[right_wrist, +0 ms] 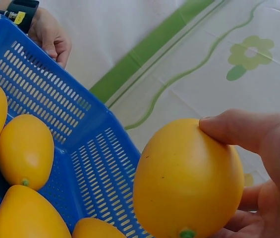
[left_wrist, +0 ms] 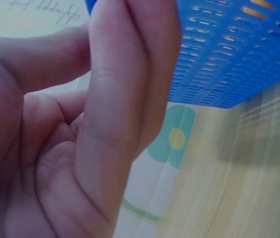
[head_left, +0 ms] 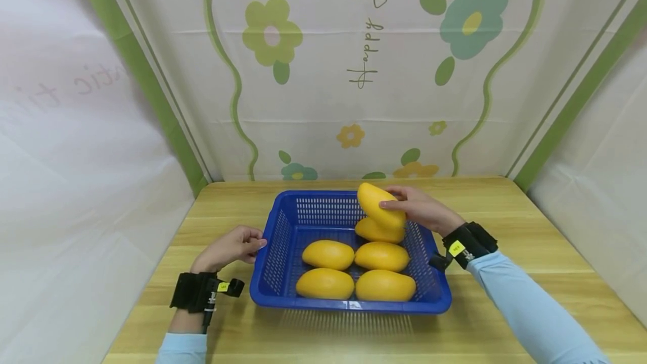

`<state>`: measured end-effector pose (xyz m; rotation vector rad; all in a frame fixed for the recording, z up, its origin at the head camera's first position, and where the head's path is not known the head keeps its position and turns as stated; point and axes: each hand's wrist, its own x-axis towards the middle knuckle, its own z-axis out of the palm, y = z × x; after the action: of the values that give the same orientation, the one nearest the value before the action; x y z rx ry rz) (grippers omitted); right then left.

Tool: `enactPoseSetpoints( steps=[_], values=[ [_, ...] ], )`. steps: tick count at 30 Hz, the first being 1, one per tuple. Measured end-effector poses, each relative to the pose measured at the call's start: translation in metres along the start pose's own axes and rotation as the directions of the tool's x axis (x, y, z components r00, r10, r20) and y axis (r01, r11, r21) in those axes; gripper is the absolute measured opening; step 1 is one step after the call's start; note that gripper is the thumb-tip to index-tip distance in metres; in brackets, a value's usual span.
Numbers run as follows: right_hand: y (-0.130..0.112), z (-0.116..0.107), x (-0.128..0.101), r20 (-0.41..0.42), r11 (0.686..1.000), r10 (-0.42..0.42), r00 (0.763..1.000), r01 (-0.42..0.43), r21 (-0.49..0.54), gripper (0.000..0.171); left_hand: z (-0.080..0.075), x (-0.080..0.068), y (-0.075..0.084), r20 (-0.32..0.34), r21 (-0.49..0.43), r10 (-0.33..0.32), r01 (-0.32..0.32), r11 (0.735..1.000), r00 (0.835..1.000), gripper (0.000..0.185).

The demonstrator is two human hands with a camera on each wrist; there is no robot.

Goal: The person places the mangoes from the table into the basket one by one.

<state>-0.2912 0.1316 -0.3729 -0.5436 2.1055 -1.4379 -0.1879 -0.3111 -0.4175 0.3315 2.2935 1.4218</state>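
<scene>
- Gripping a yellow mango [head_left: 380, 206], the right hand [head_left: 422, 209] held the fruit above the far right corner of a blue basket [head_left: 273, 251], thumb on top and fingers curled behind it.
- From the right wrist view, that mango [right_wrist: 189, 181] sat stem end down in the hand, clear of the basket's slotted wall.
- Five more mangoes [head_left: 328, 254] lay inside the basket: two along the near edge, two in the middle row, and one at the far right, directly beneath the lifted fruit.
- At the basket's left rim, the left hand [head_left: 229, 247] rested with its fingers loosely curled and fingertips touching the plastic; it gripped nothing.
- From the left wrist view, those fingers [left_wrist: 120, 99] filled most of the frame, with the basket's blue side just beyond.
- Under the basket stood a pale wooden desk [head_left: 505, 223].
- Both wrists wore black straps, with light blue sleeves behind them.
- Behind the desk hung a white backdrop [head_left: 323, 72] printed with flowers and green wavy lines.
</scene>
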Motion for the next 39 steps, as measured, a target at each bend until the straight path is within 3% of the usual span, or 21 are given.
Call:
enactPoseSetpoints(
  steps=[22, 39],
  values=[
    [-0.013, 0.019, 0.020, 0.019, 0.998, 0.000, 1.000, 0.002, -0.060, 0.065, 0.000, 0.000, 0.000, -0.006, 0.007, -0.006, 0.006, 1.000, 1.000, 0.027],
    [-0.015, 0.034, 0.041, 0.052, 0.995, 0.015, 0.999, -0.009, -0.102, 0.075, 0.001, -0.001, 0.001, -0.019, 0.004, -0.015, 0.015, 1.000, 1.000, 0.025]
  ],
)
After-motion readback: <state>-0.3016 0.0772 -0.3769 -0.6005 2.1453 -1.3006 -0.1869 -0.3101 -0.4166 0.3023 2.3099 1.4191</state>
